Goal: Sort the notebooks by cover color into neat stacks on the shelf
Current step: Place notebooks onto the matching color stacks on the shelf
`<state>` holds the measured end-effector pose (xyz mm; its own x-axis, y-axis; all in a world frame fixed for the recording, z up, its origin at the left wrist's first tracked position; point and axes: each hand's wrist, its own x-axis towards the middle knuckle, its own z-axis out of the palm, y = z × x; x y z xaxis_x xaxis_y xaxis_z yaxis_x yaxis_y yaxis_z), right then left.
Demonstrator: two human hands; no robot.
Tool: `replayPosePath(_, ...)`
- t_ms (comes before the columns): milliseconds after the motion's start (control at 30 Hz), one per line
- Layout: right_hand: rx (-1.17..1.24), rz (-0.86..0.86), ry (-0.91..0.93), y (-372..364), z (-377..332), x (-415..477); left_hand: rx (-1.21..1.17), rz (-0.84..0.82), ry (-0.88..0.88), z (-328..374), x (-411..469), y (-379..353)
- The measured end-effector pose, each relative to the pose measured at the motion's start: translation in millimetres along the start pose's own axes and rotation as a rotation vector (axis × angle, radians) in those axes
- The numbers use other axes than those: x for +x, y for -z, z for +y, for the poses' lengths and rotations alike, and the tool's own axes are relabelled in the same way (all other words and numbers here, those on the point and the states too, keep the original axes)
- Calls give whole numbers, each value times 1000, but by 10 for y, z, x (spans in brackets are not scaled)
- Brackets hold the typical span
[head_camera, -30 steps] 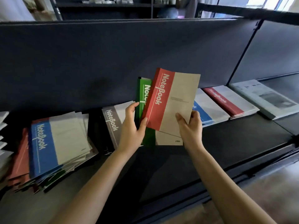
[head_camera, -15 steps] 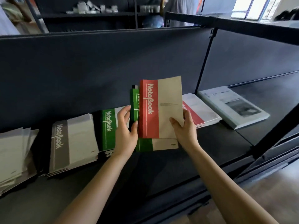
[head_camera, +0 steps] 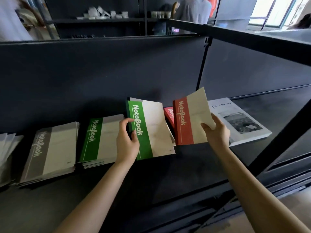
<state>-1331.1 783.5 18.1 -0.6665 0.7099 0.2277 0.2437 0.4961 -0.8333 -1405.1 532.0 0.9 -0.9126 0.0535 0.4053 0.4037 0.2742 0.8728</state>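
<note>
My left hand [head_camera: 127, 142] grips a small bundle of notebooks with a green-spined notebook [head_camera: 148, 130] on top, held tilted above the dark shelf [head_camera: 185, 169]. A red-spined notebook [head_camera: 190, 120] is pinched at its beige right edge by my right hand [head_camera: 217, 132], apart from the bundle. Just behind it a red stack [head_camera: 168, 114] peeks out on the shelf. To the left lie a green stack [head_camera: 99, 140] and a grey stack [head_camera: 50, 153].
A white magazine with a black-and-white photo [head_camera: 239, 121] lies right of the red stack. More pale notebooks [head_camera: 6, 148] sit at the far left. A black upright post [head_camera: 284, 132] slants across the right. The shelf's back panel [head_camera: 117, 78] rises behind. People stand beyond.
My right hand has pulled the red notebook off the bundle and carried it right toward the red stack. The green notebook is now the top one in my left hand. The view shifted right.
</note>
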Motion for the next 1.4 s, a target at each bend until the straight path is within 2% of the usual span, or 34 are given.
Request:
replayPosePath(133,-210,-41,31,-22,96,202,19,50,-3,13,51,-13)
replayPosePath(533,-689,-177,64,-467,187,527,-10,45,57,-74,58,67)
replayPosePath(800,-890,-289,137,-537,82,532,-45,25,81,-123,50,115)
replayPosePath(900,-751,-266,324,-682,-80,364,-81,18,95,-139,55,197)
replayPosePath(1000,-366,-282,442,-888,-388,26,-115,32,86,-144,79,343)
replayPosePath(1100,-51,-397,328,-1060,-757,-243,-139,72,62,-119,132,548)
replayPosePath(1200,212,-628,102,-1215,-1072,-435,-145,105,69,-137,198,803)
replayPosePath(1267,331,-733,15,-1379,-1156,-559,-139,114,63,-172,240,987)
replayPosePath(1333,376,-723,-36,-1525,-1241,-711,-129,102,60,-209,265,1168)
replayPosePath(1400,399,-675,-6,-1672,-1311,-842,-132,93,64,-257,263,1342)
